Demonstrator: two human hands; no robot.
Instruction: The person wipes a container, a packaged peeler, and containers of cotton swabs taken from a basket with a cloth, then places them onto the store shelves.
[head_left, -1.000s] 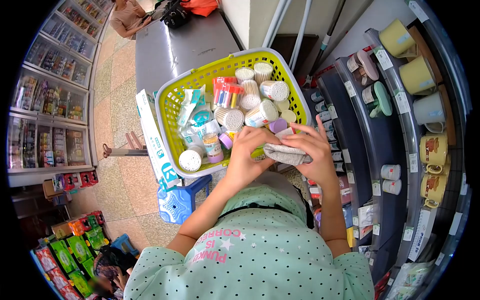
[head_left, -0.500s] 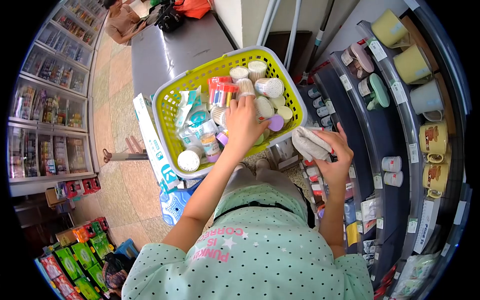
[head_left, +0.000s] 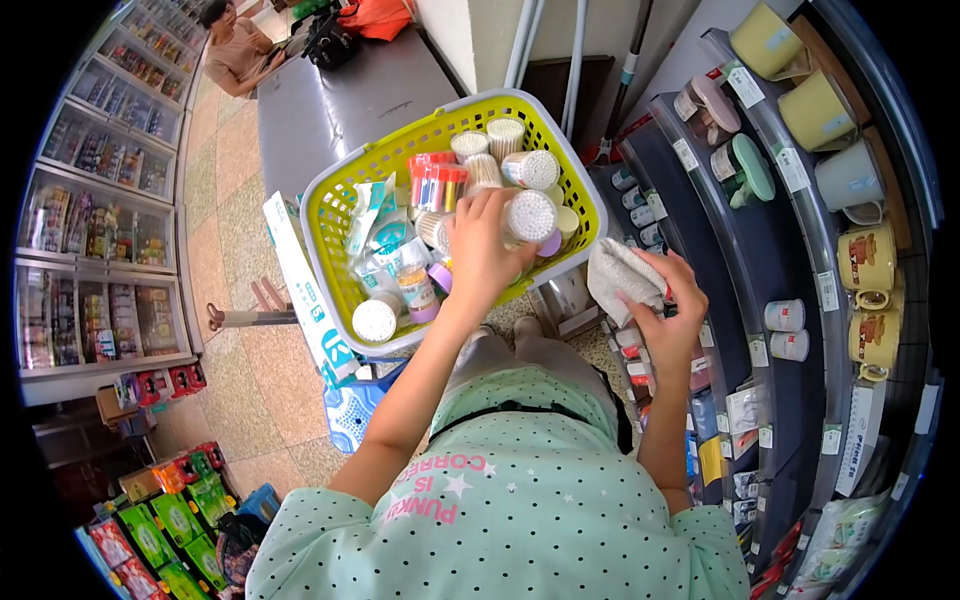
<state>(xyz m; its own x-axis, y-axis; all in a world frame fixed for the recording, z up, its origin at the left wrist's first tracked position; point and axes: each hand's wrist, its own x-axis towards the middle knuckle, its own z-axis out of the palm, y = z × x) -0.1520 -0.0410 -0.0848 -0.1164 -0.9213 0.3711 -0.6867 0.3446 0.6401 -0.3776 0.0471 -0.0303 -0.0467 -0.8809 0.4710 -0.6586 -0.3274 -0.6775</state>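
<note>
A yellow-green basket (head_left: 322,205) with a grey rim holds round tubs of cotton swabs, red-capped items (head_left: 437,182), blue-and-white packets (head_left: 388,240) and a bottle with orange contents (head_left: 417,290). My left hand (head_left: 483,250) reaches into it, its fingers round a clear tub of white-tipped swabs (head_left: 530,214) held up near the basket's front right part. To the right of the basket, my right hand (head_left: 668,305) grips a folded light grey cloth (head_left: 622,280) between thumb and fingers.
Dark shelves (head_left: 735,290) on the right carry mugs (head_left: 866,256) and white cups (head_left: 785,316). The basket rests by a grey table (head_left: 345,110). A seated person (head_left: 236,52) is at the top left. A blue stool (head_left: 350,412) stands below the basket.
My left hand has lifted the swab tub, and its white tips now face up. My right hand still holds the cloth and has barely moved.
</note>
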